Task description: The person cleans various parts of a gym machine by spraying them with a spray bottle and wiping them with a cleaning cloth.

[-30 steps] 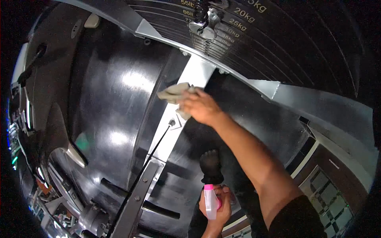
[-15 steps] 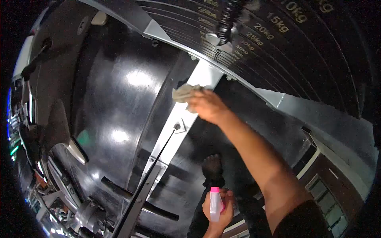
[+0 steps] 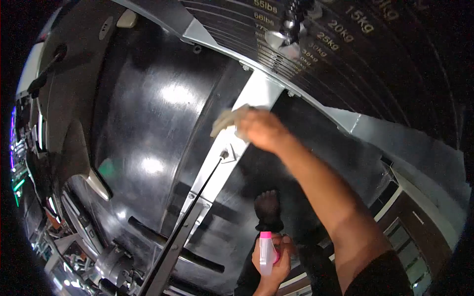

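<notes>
My right hand point(image 3: 263, 129) is closed on a beige cloth point(image 3: 226, 122), which lies against the white metal beam point(image 3: 213, 172) of a weight machine. Hand and cloth are slightly blurred. Below the cloth, a thin dark cable point(image 3: 207, 178) comes out of a fitting on the beam. Low in the picture, my left hand point(image 3: 280, 261) is wrapped round a spray bottle point(image 3: 267, 256) with a pink top and a pale translucent body. Part of the bottle is hidden by the fingers.
A weight stack point(image 3: 345, 64) marked in kg and lbs stands at the beam's far end. Black foot bars point(image 3: 200, 260) stick out near the front. A treadmill-like machine point(image 3: 74, 98) is on the left, over a dark shiny floor point(image 3: 143, 123). My foot point(image 3: 267, 203) is beside the beam.
My right hand and the cloth have shifted slightly along the beam toward me. The view has moved a little; my left hand keeps hold of the spray bottle.
</notes>
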`<state>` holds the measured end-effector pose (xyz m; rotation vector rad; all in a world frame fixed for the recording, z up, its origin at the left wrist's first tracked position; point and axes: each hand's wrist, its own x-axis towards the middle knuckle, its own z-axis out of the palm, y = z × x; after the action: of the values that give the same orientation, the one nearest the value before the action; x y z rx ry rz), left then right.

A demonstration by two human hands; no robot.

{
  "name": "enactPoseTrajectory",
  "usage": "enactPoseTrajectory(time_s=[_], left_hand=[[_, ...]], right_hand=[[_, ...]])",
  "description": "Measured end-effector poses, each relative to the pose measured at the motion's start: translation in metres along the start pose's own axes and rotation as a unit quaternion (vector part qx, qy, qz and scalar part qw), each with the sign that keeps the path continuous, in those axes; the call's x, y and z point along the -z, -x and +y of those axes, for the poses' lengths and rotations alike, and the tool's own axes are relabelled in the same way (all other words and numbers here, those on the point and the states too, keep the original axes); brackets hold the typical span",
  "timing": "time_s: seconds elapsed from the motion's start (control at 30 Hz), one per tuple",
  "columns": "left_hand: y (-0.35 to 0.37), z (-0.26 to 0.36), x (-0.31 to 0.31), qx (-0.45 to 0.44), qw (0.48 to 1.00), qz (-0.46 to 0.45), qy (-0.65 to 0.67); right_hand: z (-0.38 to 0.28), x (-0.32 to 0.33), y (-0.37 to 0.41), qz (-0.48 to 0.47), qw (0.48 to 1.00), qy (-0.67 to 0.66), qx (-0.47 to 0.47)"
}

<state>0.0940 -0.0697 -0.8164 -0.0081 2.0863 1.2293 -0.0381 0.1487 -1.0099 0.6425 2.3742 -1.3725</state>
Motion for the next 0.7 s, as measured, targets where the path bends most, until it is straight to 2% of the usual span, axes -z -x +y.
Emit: enactPoseTrajectory(time_s=[0.07,0.13,0.17,0.2,0.23,0.27,0.33,0.4,0.47,0.5,0.57,0.67,0.7], left_hand=[[0.002,-0.003,0.002,0.039,0.999,-0.003,0.011],[0.001,0.003,0.004,0.095,0.995,-0.002,0.019],[0.003,-0.002,0.005,0.074,0.997,0.013,0.009],[0.003,-0.01,0.005,0.051,0.998,0.027,0.0],[0.003,-0.016,0.005,0.027,0.999,0.042,-0.007],[0.003,-0.017,0.007,0.073,0.996,0.056,0.02],[-0.003,-0.014,0.012,0.162,0.981,0.084,0.073],[-0.008,-0.006,0.013,0.204,0.954,0.136,0.173],[-0.011,-0.001,0.015,0.23,0.928,0.191,0.221],[-0.007,-0.014,0.021,0.201,0.945,0.194,0.173],[-0.006,-0.013,0.026,0.223,0.933,0.201,0.198],[-0.002,-0.02,0.036,0.232,0.926,0.208,0.211],[-0.001,-0.023,0.039,0.232,0.927,0.209,0.21]], right_hand=[[0.042,-0.006,-0.019,0.249,0.959,-0.046,0.125],[0.051,-0.002,-0.024,0.366,0.9,0.179,0.155],[0.06,-0.034,-0.033,0.391,0.909,0.089,0.112],[0.034,-0.038,-0.022,0.33,0.941,0.054,0.059],[0.035,-0.051,-0.011,0.294,0.945,0.092,0.105],[0.035,-0.062,-0.003,0.258,0.946,0.128,0.151],[0.028,-0.058,0.009,0.224,0.958,0.077,0.163],[0.03,-0.049,0.022,0.167,0.971,0.023,0.173],[0.031,-0.057,0.038,0.19,0.973,-0.032,0.123],[0.029,-0.056,0.051,0.192,0.974,-0.04,0.113],[0.03,-0.062,0.083,0.192,0.974,-0.066,0.095],[0.027,-0.096,0.129,0.174,0.979,-0.062,0.085],[0.025,-0.109,0.135,0.166,0.977,-0.063,0.117]])
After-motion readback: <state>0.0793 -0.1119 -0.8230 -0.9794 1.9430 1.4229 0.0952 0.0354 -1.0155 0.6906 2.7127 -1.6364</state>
